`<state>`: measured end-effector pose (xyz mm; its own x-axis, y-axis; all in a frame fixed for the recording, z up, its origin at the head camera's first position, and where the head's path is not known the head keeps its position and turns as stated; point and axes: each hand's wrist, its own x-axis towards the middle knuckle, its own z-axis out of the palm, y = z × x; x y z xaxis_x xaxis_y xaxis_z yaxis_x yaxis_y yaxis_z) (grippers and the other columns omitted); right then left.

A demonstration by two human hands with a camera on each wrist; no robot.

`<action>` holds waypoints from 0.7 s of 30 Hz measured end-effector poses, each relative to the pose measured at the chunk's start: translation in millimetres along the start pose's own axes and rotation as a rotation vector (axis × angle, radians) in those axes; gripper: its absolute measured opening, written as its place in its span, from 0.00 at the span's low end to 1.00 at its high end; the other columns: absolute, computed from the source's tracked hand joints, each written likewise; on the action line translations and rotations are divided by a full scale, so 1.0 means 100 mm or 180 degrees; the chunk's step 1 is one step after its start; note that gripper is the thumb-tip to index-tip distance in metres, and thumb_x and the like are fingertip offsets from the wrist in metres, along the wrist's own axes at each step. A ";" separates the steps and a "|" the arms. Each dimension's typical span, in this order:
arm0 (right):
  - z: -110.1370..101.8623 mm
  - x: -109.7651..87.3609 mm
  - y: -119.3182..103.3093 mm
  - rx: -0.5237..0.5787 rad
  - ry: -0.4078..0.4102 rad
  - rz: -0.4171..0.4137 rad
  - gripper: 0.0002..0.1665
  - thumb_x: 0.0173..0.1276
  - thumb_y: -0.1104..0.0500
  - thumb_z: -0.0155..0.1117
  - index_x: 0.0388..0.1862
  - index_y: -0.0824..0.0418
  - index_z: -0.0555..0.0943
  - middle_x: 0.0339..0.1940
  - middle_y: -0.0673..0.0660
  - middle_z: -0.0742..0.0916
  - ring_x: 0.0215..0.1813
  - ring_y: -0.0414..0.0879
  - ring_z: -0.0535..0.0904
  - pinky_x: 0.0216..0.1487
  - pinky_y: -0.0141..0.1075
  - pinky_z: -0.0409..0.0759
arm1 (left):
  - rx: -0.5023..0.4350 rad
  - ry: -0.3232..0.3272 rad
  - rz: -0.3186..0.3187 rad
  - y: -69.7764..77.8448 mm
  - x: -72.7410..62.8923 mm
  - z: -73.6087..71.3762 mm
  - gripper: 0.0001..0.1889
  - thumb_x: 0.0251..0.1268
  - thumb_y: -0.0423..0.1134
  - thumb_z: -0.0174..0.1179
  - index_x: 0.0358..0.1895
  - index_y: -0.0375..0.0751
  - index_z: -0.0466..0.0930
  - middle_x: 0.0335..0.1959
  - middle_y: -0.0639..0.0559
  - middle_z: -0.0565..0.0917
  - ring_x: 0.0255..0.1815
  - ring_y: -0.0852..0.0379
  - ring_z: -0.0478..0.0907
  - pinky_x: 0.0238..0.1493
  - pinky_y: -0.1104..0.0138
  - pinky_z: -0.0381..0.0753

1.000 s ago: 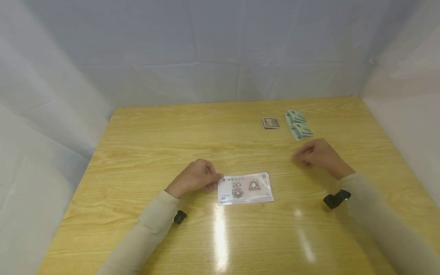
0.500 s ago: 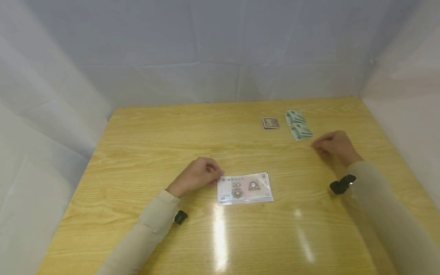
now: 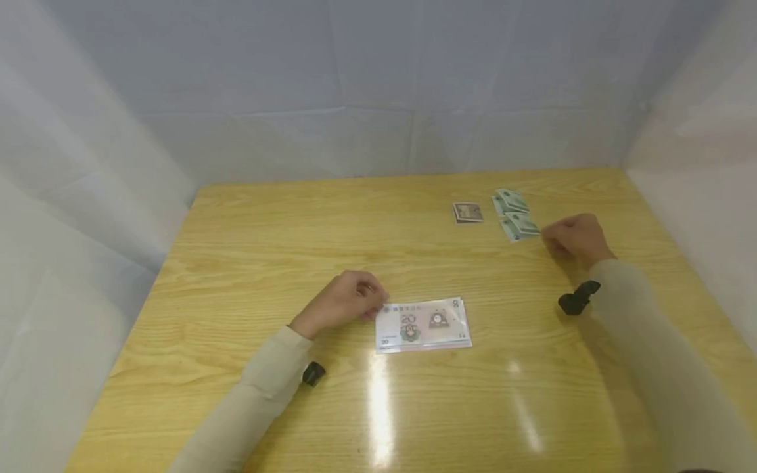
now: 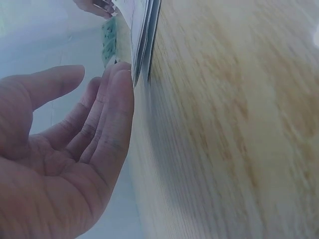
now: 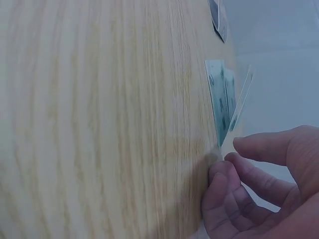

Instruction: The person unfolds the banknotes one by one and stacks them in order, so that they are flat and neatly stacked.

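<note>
In the head view a stack of pinkish-white banknotes marked 20 lies flat on the table. My left hand is at its upper left corner. The left wrist view shows the fingertips right at the stack's edge, with the thumb apart from them. My right hand is beside the nearer of two folded green banknotes. In the right wrist view its thumb and forefinger come close to the fold of a green note, with a small gap between them. The other fingers are curled against the table.
A folded brown banknote lies left of the green ones. The farther green note partly overlaps the nearer. The wooden table ends at a pale cloth behind, with more cloth at both sides.
My right hand has moved right and away from me, then slightly left to the edge of the green note. The left hand and the stack have hardly moved.
</note>
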<state>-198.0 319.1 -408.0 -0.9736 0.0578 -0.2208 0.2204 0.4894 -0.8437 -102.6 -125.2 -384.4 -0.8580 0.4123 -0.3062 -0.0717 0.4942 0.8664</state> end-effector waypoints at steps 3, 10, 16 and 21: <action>0.02 0.06 0.01 -0.0170 0.0011 0.0035 0.17 0.69 0.59 0.65 0.39 0.76 0.86 0.19 0.49 0.82 0.24 0.41 0.75 0.27 0.31 0.79 | 0.0004 0.0015 -0.0015 0.01 0.00 0.00 0.08 0.72 0.33 0.58 0.46 0.33 0.83 0.37 0.41 0.85 0.35 0.49 0.84 0.38 0.62 0.89; 0.07 0.14 -0.05 -0.0382 -0.0015 0.0200 0.32 0.71 0.49 0.67 0.57 0.79 0.79 0.24 0.49 0.85 0.27 0.41 0.78 0.28 0.32 0.80 | -0.0060 0.0020 -0.0062 0.01 0.03 0.02 0.05 0.71 0.31 0.59 0.44 0.33 0.83 0.36 0.41 0.85 0.34 0.49 0.85 0.38 0.61 0.90; 0.15 0.18 -0.10 -0.0659 0.0091 0.0316 0.36 0.65 0.46 0.73 0.56 0.75 0.81 0.37 0.59 0.88 0.33 0.44 0.79 0.32 0.32 0.79 | -0.0055 0.0015 -0.0032 0.03 0.04 0.02 0.05 0.71 0.32 0.60 0.44 0.34 0.82 0.36 0.41 0.85 0.34 0.49 0.85 0.37 0.60 0.90; 0.21 0.20 -0.12 -0.0890 0.0129 0.0256 0.33 0.63 0.47 0.74 0.53 0.75 0.82 0.41 0.67 0.88 0.34 0.49 0.81 0.33 0.36 0.80 | -0.0029 0.0005 -0.0001 0.06 0.06 0.02 0.06 0.72 0.33 0.60 0.45 0.35 0.82 0.37 0.41 0.85 0.35 0.48 0.85 0.38 0.60 0.90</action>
<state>-218.8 296.3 -412.5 -0.9565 0.1379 -0.2571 0.2775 0.7023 -0.6556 -107.1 -118.8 -382.0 -0.8588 0.4110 -0.3058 -0.0764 0.4874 0.8698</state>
